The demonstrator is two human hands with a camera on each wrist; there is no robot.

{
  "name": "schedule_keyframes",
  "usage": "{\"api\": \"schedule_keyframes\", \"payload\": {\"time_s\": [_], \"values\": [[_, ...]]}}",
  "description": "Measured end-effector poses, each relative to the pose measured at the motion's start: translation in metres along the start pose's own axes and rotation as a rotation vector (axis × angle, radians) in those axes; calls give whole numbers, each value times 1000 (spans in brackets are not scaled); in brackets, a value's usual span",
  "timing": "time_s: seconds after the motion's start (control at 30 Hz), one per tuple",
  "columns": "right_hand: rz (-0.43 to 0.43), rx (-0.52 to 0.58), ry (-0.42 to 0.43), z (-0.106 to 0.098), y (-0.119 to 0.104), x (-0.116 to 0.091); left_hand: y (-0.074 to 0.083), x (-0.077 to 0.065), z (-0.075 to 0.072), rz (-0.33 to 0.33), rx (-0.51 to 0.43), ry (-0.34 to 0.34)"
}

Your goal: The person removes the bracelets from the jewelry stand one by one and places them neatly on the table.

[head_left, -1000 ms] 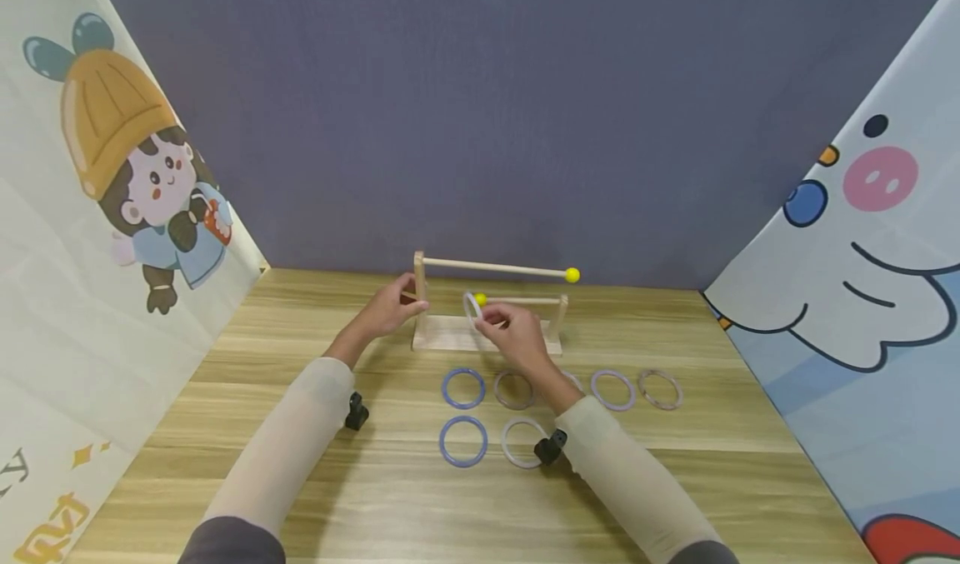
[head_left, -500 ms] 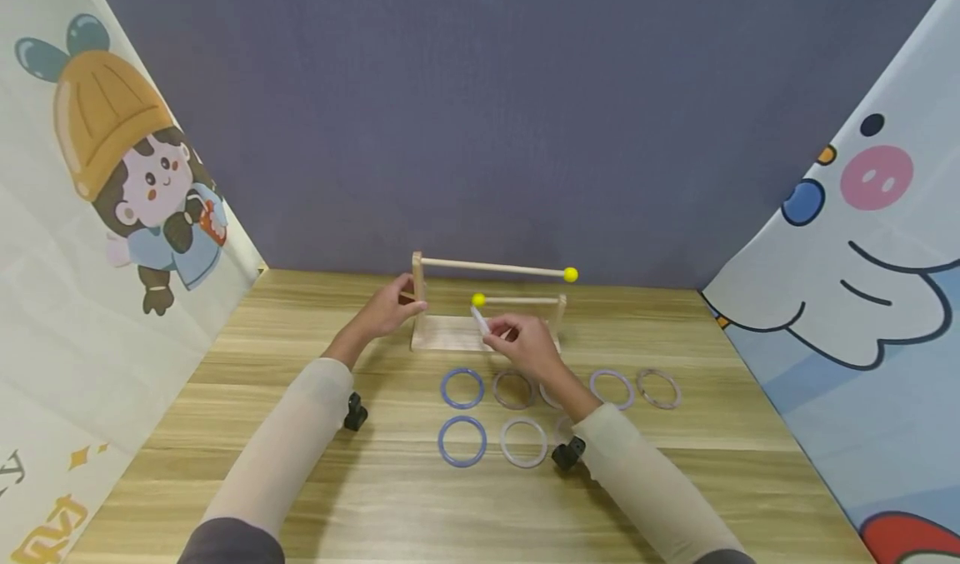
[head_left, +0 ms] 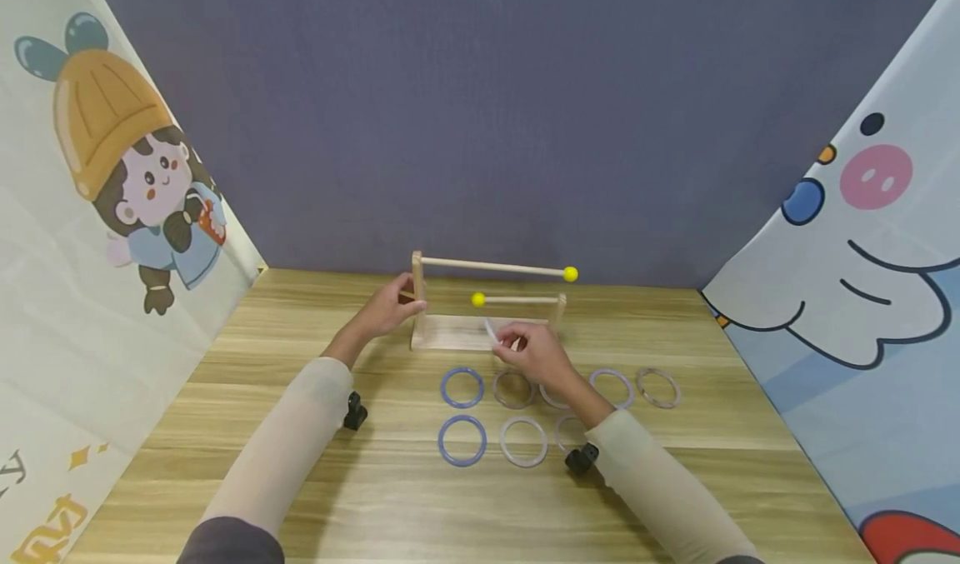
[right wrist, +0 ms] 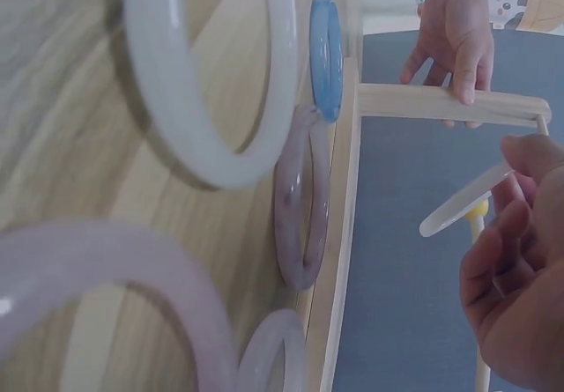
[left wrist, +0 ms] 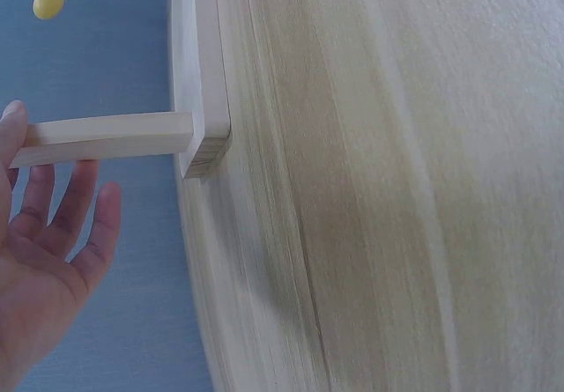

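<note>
A wooden bangle stand (head_left: 450, 333) has a long upper rod and a shorter lower rod, each tipped with a yellow ball. My left hand (head_left: 387, 306) grips its tall left post (left wrist: 115, 136), thumb on one side and fingers on the other. Between thumb and fingertips, my right hand (head_left: 534, 351) pinches a whitish bangle (right wrist: 463, 203), seen nearly edge-on. In the head view that bangle appears below the lower rod's yellow ball (head_left: 478, 300), over the stand's base. No bangle shows on either rod.
On the wooden table, bangles lie flat in two rows before the stand: blue ones (head_left: 462, 465), a white one (head_left: 523, 466), a lilac one (head_left: 630, 391) and brownish ones (head_left: 660, 406). My right forearm partly covers some. A dark wall (head_left: 487, 131) rises behind.
My right hand has moved down and right with the bangle, from beside the lower rod's yellow ball to below it. The left hand stays on the post.
</note>
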State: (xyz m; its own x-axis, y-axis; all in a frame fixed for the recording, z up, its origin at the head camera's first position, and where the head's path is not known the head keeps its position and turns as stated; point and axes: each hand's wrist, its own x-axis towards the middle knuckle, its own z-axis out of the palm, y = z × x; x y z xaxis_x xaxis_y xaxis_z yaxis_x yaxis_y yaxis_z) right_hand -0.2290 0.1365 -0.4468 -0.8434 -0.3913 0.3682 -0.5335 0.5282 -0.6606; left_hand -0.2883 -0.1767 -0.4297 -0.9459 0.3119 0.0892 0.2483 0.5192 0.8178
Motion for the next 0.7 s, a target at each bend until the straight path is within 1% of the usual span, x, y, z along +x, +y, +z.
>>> {"api": "schedule_keyframes", "payload": {"time_s": [0.43, 0.7], "values": [[-16, -22, -15, -15, 12, -11, -2, 1, 0, 15, -7, 13], [-41, -67, -19, -24, 23, -21, -2, 0, 0, 3, 10, 3]]}}
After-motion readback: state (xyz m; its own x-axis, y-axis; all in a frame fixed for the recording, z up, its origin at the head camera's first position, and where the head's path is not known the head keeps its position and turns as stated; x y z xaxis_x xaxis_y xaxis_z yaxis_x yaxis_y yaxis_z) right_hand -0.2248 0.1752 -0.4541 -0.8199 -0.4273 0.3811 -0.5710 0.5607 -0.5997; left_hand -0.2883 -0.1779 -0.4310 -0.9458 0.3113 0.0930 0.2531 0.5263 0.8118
